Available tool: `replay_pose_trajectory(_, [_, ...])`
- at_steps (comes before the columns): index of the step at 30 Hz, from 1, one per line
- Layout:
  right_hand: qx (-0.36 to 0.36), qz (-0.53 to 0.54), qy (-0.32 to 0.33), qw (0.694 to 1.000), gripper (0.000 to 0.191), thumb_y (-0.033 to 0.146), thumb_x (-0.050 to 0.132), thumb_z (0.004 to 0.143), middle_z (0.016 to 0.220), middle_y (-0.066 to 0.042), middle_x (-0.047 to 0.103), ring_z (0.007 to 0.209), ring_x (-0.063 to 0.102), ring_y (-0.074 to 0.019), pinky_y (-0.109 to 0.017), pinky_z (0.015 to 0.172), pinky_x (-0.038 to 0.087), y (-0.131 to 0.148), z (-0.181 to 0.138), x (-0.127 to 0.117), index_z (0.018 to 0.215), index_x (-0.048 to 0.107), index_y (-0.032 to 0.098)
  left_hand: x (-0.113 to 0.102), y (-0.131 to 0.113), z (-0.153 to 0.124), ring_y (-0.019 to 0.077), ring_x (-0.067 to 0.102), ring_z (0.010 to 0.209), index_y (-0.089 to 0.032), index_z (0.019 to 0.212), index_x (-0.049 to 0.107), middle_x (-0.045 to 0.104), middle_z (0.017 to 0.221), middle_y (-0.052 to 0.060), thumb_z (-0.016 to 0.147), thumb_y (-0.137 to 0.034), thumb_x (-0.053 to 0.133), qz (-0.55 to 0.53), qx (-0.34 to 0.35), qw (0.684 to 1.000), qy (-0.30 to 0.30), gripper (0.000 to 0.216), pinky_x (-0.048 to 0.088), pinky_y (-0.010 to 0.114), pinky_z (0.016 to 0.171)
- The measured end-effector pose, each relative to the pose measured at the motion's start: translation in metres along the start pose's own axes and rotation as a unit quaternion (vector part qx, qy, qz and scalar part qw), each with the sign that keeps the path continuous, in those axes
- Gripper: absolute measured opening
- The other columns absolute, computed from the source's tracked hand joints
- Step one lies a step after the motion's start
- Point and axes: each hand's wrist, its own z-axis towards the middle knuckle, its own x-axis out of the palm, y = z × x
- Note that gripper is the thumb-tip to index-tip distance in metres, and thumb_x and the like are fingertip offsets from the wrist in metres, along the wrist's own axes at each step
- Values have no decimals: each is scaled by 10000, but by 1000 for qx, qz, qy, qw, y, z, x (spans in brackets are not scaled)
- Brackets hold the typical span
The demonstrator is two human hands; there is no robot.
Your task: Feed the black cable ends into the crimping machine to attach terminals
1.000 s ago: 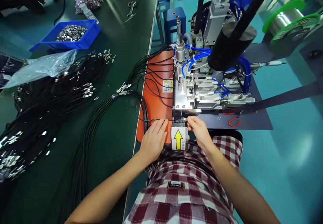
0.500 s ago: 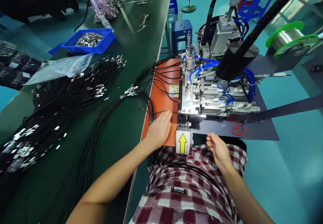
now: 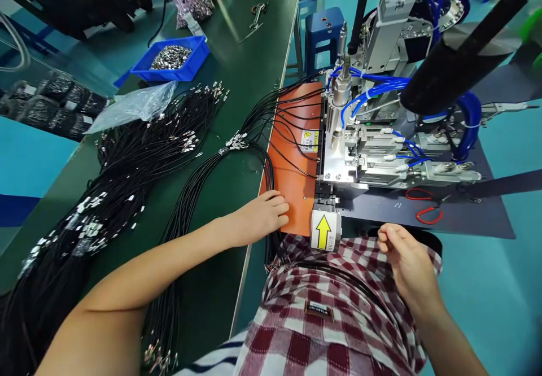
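My left hand (image 3: 265,216) lies over the near-left part of the orange plate (image 3: 296,195), its fingers slightly bent and apart. Beneath and beside it, black cables (image 3: 267,167) run over the plate's left edge; no cable shows between the fingers. My right hand (image 3: 410,257) is held above my lap with thumb and fingers drawn together, and nothing is visible in them. Ahead is a metal machine (image 3: 339,156) with blue air tubes; several black cables reach across the plate to its left side. A white block with a yellow arrow (image 3: 325,230) sits between my hands.
On the green bench (image 3: 237,195) lie bundles of black cables (image 3: 139,150), a clear plastic bag (image 3: 135,105) and a blue tray (image 3: 197,57) of small metal parts. Red-handled pliers (image 3: 429,213) rest on the machine's dark base. A blue stool (image 3: 324,31) stands beyond.
My left hand has drawn back and left from the machine's edge, where a cable end now sits at the slot. My right hand stays closed over my lap. The view has shifted.
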Motion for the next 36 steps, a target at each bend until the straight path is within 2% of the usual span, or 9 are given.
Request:
replay_pose_trajectory(2, [-26,-39,33,998,186,398,623,833,711,10,532,589,456,-109,-232,562,406,8,-5,14,800,635,215,-5,3,2,192,545,862,-188,795,594,567,817,46,887,-98,467,-54,4,999,-7,182,438,349,890])
replay_pose_trajectory(5, [-72,-119,98,985,137,363,596,866,724,6,576,621,510,-128,-250,608,441,18,-16,33,896,636,235,-16,5,5,164,552,877,-184,956,604,587,933,62,959,-181,398,-187,-38,980,-63,206,450,287,814])
replay_pose_trajectory(9, [-143,-157,186,959,273,272,589,871,1001,-38,649,763,601,-163,-313,739,505,20,-26,54,1144,580,271,-15,-1,13,165,556,930,-176,1032,577,602,985,69,979,-203,358,-235,-88,958,-136,227,431,305,849])
replay_pose_trajectory(11, [-168,-154,171,958,244,253,612,857,994,-42,660,828,623,-179,-331,793,513,18,-27,61,1101,603,260,-9,-7,20,182,560,941,-171,1020,570,615,988,75,971,-199,360,-210,-92,962,-146,218,421,337,861])
replay_pose_trajectory(14, [-147,-128,138,971,97,290,607,870,822,-22,662,715,630,-165,-302,678,536,16,-24,66,945,636,236,-6,-21,37,224,564,939,-155,1062,556,629,982,88,940,-248,433,-174,-80,970,-147,196,415,389,861])
replay_pose_trajectory(17, [-142,-114,133,974,107,317,629,857,816,-23,663,691,635,-160,-287,627,545,21,-19,65,910,637,224,-8,-36,57,230,577,898,-160,1158,526,643,979,84,944,-273,442,-198,-54,970,-129,257,436,375,806])
replay_pose_trajectory(21, [-149,-85,137,976,179,309,691,806,881,-33,680,761,645,-165,-288,687,551,33,-14,56,949,634,218,-4,-45,71,184,615,935,-175,1170,527,661,1058,71,986,-229,356,-344,-53,927,-142,257,469,297,799])
replay_pose_trajectory(26, [-104,-28,137,985,123,325,643,856,813,-12,678,644,602,-119,-255,651,523,34,-6,48,919,663,221,9,-46,70,154,625,998,-213,1229,532,663,1119,39,981,-213,391,-461,-105,860,-193,285,478,266,868])
replay_pose_trajectory(36, [-59,65,180,980,117,328,651,856,734,14,630,607,537,-98,-220,600,446,24,3,61,837,677,215,14,-47,70,124,621,999,-202,1218,555,664,1118,16,962,-172,425,-488,-108,841,-207,288,471,224,875])
